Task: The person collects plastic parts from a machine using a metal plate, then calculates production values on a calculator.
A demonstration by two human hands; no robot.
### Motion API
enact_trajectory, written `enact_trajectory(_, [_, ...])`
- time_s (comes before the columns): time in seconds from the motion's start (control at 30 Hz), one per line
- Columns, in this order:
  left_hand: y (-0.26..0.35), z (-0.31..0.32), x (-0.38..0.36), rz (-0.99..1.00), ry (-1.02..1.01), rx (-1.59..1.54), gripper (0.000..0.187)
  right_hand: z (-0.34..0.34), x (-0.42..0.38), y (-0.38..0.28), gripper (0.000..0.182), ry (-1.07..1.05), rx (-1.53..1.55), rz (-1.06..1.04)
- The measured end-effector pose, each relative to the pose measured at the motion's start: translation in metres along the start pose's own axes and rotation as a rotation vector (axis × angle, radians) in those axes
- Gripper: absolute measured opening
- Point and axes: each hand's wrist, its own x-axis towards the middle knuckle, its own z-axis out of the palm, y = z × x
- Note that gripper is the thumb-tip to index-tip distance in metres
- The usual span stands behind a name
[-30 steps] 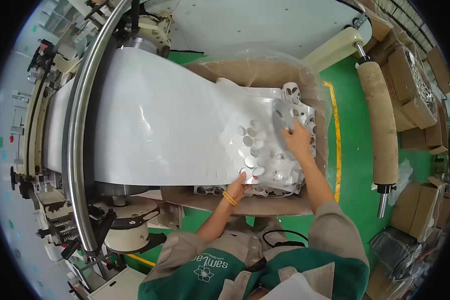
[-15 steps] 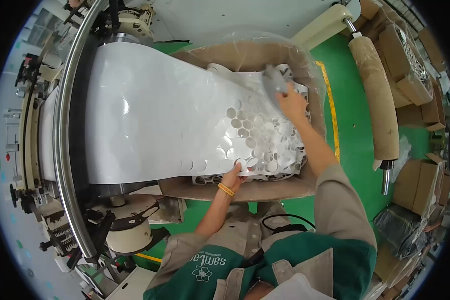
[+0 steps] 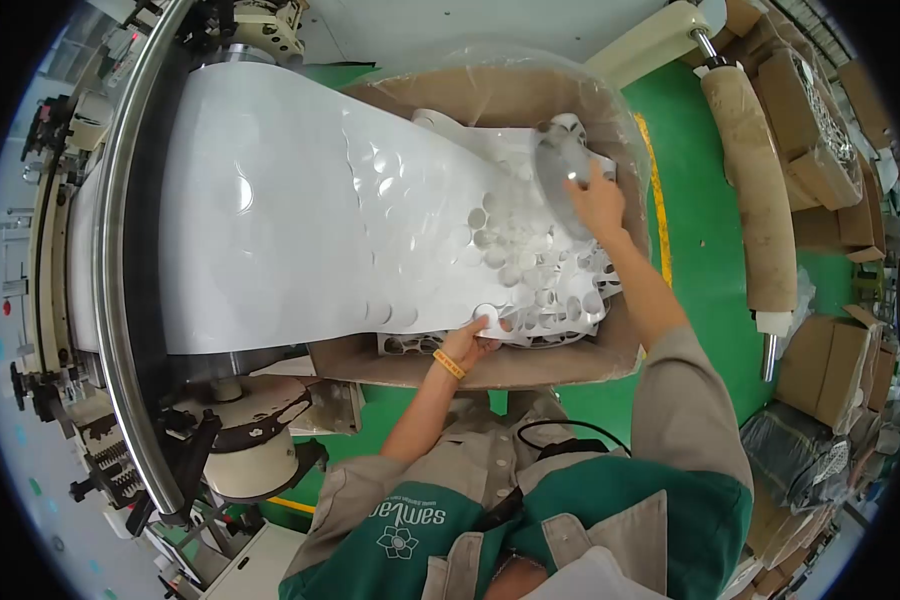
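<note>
A wide white sheet (image 3: 270,220) runs from the machine's roller down into a lined cardboard box (image 3: 450,374). Round holes and loose white discs (image 3: 545,298) crowd its right-hand end. My left hand (image 3: 470,343) is closed on the sheet's near edge, its thumb on top beside a round white disc (image 3: 486,317). In my right hand (image 3: 600,203) is a grey, shiny, oval dish-like thing (image 3: 560,165), gripped by its right side and tilted over the far right part of the punched sheet. Its underside is hidden.
A steel bar (image 3: 120,240) and machine frame border the left. To the right, a brown cardboard-covered roll (image 3: 755,190) hangs on a shaft. Cardboard boxes (image 3: 818,365) stand behind it on the green floor (image 3: 685,235), near a yellow line (image 3: 660,190).
The grey dish-like thing, blurred earlier, now shows broader and clearer as my right hand has turned. More rows of cut circles show along the sheet's middle. My left hand stays at the near edge.
</note>
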Motion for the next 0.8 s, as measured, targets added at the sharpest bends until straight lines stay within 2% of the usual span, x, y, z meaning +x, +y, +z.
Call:
enact_trajectory(0.07, [0.015, 0.022, -0.022, -0.011, 0.116, -0.035, 0.029, -0.028, 0.003, -0.012, 0.04, 0.185, -0.004, -0.064])
enact_trajectory(0.1, [0.002, -0.011, -0.007, 0.201, 0.202, -0.085, 0.031, -0.046, 0.0, -0.025, 0.04, 0.171, 0.098, -0.069])
enact_trajectory(0.17, [0.017, -0.031, -0.013, 0.604, 0.394, -0.202, 0.03, -0.076, -0.015, -0.061, 0.041, 0.137, 0.308, -0.075])
enact_trajectory(0.23, [0.04, -0.041, -0.026, 0.763, 0.437, -0.335, 0.026, -0.088, -0.041, -0.088, 0.044, 0.162, 0.701, -0.189])
enact_trajectory(0.27, [0.042, -0.049, -0.027, 0.73, 0.464, -0.302, 0.025, -0.088, -0.053, -0.096, 0.046, 0.177, 0.9, -0.243])
enact_trajectory(0.33, [0.041, -0.066, -0.015, 0.664, 0.508, -0.23, 0.022, -0.035, -0.07, -0.081, 0.052, 0.08, 1.075, -0.046])
enact_trajectory(0.4, [0.027, -0.087, 0.002, 0.598, 0.571, -0.145, 0.02, 0.029, -0.092, -0.054, 0.056, 0.016, 0.707, -0.129])
enact_trajectory(0.47, [0.011, -0.11, 0.015, 0.514, 0.669, 0.026, 0.019, 0.05, -0.105, -0.01, 0.06, -0.155, 0.368, -0.014])
enact_trajectory(0.5, [0.02, -0.088, -0.003, 0.447, 0.58, -0.292, 0.02, 0.051, -0.105, 0.005, 0.062, -0.233, 0.2, 0.039])
enact_trajectory(0.53, [0.025, -0.078, -0.007, 0.64, 0.534, -0.304, 0.023, 0.035, -0.098, 0.001, 0.061, -0.23, 0.157, 0.013])
enact_trajectory(0.6, [0.03, -0.082, -0.007, 0.696, 0.706, -0.23, 0.033, -0.013, -0.11, 0.0, 0.058, -0.253, 0.056, 0.0])
enact_trajectory(0.63, [0.037, -0.07, -0.016, 0.646, 0.562, -0.289, 0.04, -0.043, -0.113, -0.009, 0.056, -0.226, 0.068, -0.007])
enact_trajectory(0.67, [0.023, -0.141, 0.022, 0.545, 0.432, -0.364, 0.037, -0.076, -0.117, -0.024, 0.054, -0.184, 0.078, -0.016])
enact_trajectory(0.73, [0.026, -0.147, 0.026, 0.64, 0.093, -0.253, 0.016, -0.1, -0.12, -0.035, 0.05, -0.12, 0.067, 0.003])
enact_trajectory(0.77, [0.036, -0.086, -0.004, 0.628, 0.241, -0.247, 0.019, -0.102, -0.119, -0.034, 0.049, -0.1, 0.052, 0.033])
enact_trajectory(0.8, [0.038, -0.088, 0.0, 0.524, 0.196, -0.393, 0.027, -0.098, -0.118, -0.031, 0.047, -0.074, 0.04, 0.067])
